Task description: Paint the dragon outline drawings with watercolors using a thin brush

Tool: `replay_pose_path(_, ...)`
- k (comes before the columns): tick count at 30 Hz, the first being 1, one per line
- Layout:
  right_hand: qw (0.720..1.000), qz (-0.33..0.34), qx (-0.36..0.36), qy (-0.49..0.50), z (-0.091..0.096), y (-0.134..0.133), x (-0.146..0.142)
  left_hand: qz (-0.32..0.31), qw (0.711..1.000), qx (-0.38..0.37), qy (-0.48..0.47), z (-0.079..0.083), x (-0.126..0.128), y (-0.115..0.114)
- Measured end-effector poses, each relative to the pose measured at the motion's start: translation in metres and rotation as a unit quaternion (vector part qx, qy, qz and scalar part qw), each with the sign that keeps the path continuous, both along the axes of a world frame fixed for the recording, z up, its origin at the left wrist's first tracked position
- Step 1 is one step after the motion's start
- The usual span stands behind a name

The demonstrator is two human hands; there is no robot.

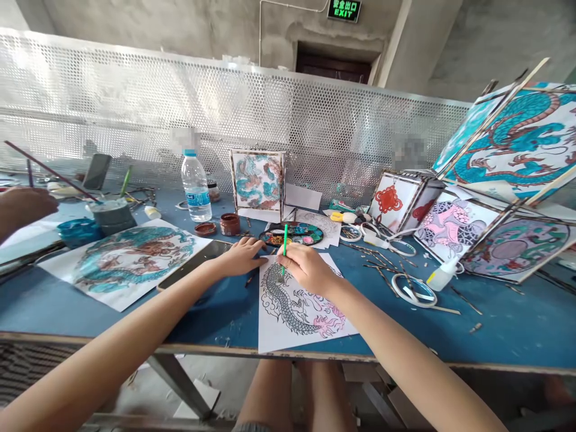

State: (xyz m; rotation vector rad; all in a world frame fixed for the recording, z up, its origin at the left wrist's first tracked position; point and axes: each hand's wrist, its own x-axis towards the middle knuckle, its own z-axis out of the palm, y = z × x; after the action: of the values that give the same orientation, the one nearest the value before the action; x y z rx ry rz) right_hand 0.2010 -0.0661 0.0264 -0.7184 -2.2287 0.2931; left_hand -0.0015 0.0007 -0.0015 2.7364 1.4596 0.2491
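My right hand [308,268] grips a green-handled paintbrush [285,243], its dark tip on a sheet of paper [272,339] printed with a dragon. Grey covers the dragon's scaly body on the left, and pink shows at the lower right of the drawing. Just left of the sheet's upper corner, my left hand [243,257] lies flat on the blue table, fingers spread and holding nothing. A dark phone [193,264] lies partly under my left forearm. Behind my hands sits a palette [308,234] smeared with several colours.
A water bottle [196,189] and an open brown paint jar [230,224] stand behind my left hand. Another person's hand [27,207] holds a brush over a grey cup [112,217] at far left. Painted lanterns [396,201], twigs and tape rolls [413,294] occupy the right side.
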Motion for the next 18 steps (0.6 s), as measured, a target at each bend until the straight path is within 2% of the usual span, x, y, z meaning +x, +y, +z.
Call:
replay_pose_path(7, 1.0, -0.004, 0.01, 0.002, 0.002, -0.0011, 0.0022, 0.007, 1.0, 0.006, 0.001, -0.0031, -0.0024, 0.0027)
replay_pose_path(14, 0.996, -0.066, 0.054, 0.017, -0.0023, 0.0055, 0.0049, 0.016, 1.0, 0.006, 0.009, -0.0033, -0.0018, 0.0034)
replay_pose_path(18, 0.998, -0.046, 0.044, -0.008, -0.0051, 0.0056, 0.0023, 0.018, 1.0, 0.002, 0.01, -0.0028, -0.0014, 0.0025)
